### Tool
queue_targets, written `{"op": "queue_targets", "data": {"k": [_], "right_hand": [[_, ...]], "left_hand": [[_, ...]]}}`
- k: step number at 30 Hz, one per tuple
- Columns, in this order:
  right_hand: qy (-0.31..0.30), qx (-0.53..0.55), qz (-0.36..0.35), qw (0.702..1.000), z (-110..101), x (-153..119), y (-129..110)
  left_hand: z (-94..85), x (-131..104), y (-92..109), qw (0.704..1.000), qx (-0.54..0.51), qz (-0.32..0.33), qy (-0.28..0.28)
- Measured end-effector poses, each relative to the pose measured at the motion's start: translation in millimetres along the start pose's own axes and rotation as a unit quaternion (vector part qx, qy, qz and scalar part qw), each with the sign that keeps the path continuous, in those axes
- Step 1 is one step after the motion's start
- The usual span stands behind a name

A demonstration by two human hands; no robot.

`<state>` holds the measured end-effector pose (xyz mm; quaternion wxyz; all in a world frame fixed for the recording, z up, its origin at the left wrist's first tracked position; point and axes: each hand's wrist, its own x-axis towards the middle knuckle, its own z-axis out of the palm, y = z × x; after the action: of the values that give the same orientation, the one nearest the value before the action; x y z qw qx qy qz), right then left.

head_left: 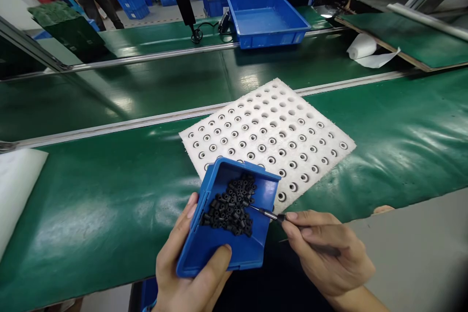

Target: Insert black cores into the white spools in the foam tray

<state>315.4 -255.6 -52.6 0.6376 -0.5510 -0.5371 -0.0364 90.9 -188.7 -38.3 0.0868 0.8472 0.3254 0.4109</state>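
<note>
In the head view, the left hand (183, 285) is clamped on a blue parts bin (252, 253), thumb over the near wall and fingers along the left side; the right hand (331, 248) pinches a slim precision screwdriver (269, 214) between thumb and fingertips. The bin tilts, so a slackening left grip could let the small black sleeves (234, 207) slide toward the thumb or spill; a careless push of the screwdriver from the right fingers could scatter them too. Its tip reaches the pile's right edge, ahead of the right fingertips, though whether it has entered a sleeve I cannot tell. The sleeves lie heaped in the bin, between the two hands. Beyond both hands' fingers, a white foam tray (317, 158) holds ring-shaped parts in many pockets; farther out stands a large blue tub (270, 40).
</note>
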Motion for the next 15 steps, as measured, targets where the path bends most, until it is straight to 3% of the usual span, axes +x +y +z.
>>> {"op": "queue_targets", "data": {"k": [3, 7, 15], "right_hand": [[-0.021, -0.015, -0.024, 0.999, 2.1, 3.3, -3.3], [-0.025, -0.027, -0.043, 0.998, 5.8, 1.7, -2.5], [-0.025, -0.006, 0.014, 1.0, 4.2, -3.7, 1.3]], "left_hand": [[1.2, 8.3, 6.0, 1.0, 0.007, 0.027, 0.007], [2.3, 4.4, 7.7, 1.0, 0.002, 0.01, 0.005], [0.6, 5.5, 4.6, 0.999, 0.014, 0.037, -0.028]]}}
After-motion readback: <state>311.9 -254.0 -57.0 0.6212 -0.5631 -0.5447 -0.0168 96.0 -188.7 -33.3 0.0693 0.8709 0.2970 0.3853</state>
